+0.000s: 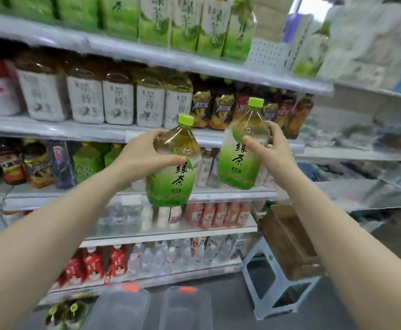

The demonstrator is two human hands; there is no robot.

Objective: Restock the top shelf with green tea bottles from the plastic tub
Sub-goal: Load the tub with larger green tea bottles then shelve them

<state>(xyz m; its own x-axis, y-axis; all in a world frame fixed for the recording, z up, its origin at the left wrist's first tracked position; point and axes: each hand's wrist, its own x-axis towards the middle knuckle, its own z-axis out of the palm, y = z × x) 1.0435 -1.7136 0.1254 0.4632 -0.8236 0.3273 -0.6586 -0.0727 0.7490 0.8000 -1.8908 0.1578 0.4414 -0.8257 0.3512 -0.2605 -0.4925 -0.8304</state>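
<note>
Both forearms reached up from the lower edge toward the middle of the view. My left hand [144, 151] was wrapped round the shoulder of the first bottle [173, 182], thumb across the top of its label. At 3 o'clock from it, my right hand [272, 151] gripped the second bottle [240, 160] the same way, a little higher and tilted toward the first. Both bottles were capped and hung in the air in front of the middle shelves, resting on nothing.

At 12 o'clock ran the top shelf [128, 50], with a row [185, 27] of green tea already standing on it as far as a white divider [266, 54] at 1 o'clock. Where the free slot lay I could not tell.

I judged the job part done: stock was up there, but these two still had to be raised and set down. At 6 o'clock, on the floor, lay two clear tubs [120, 310]. Some green caps [73, 307] showed at 7 o'clock, so more bottles probably waited, though that corner was too blurred to be sure.
</note>
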